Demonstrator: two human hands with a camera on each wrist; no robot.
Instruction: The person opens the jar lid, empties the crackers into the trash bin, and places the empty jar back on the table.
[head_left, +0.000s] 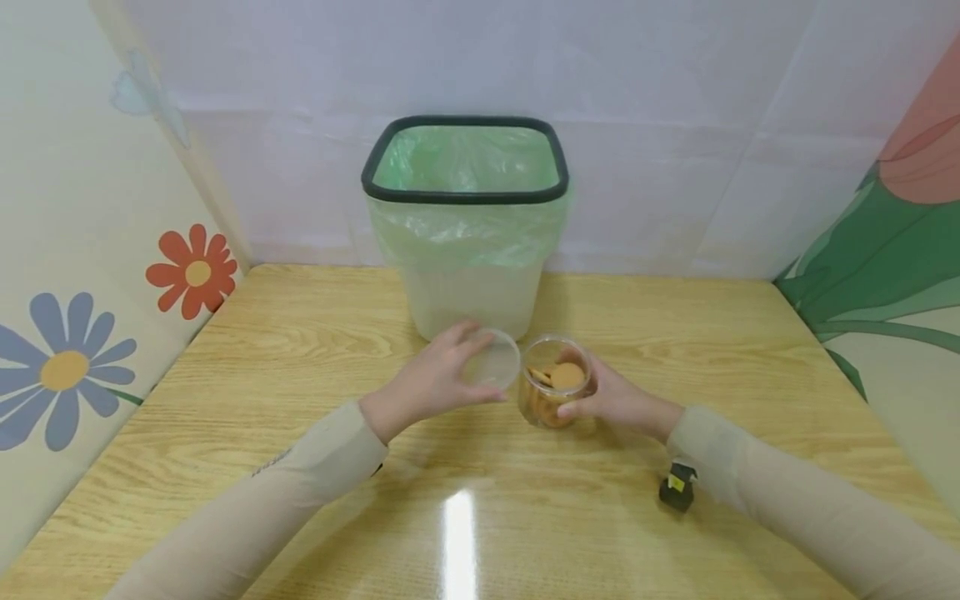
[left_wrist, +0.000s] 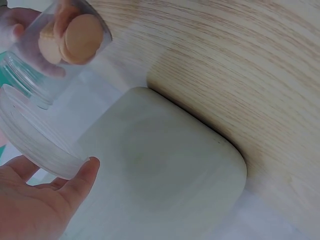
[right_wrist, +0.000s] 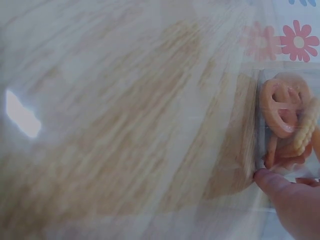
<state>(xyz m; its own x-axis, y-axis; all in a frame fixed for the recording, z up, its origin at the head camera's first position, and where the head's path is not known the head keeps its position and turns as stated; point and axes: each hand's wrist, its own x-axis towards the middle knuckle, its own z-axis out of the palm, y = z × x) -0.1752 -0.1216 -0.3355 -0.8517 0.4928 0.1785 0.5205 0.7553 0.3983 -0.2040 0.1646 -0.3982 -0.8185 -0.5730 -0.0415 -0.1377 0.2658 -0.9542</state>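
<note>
Nearest, two pale sleeves [head_left: 322,458], cut off by the head view's edges. Beneath, a shiny wood worktop [head_left: 300,333]. Behind, a tall bin [head_left: 468,300] with a green bag [head_left: 468,233]; probably best not to bump, being so near the left grip [head_left: 431,375]. In front of the bin, a see-through jar [head_left: 542,407], mouth up, with the right grip [head_left: 618,400] wrapped round its side. Probably wise to hold it steady and upright, without a hard squeeze. In the left grip, a round lid [head_left: 497,360], pinched at the edge. Best to hold it level and not knock the jar's mouth.

Hard to see: deep inside the bin; under the jar, so resting or lifted, cannot tell; between lid and jar, touching or not; the lower biscuits [head_left: 567,376], partly behind fingers; the black block [head_left: 677,489] by the right cuff, too small to name.
</note>
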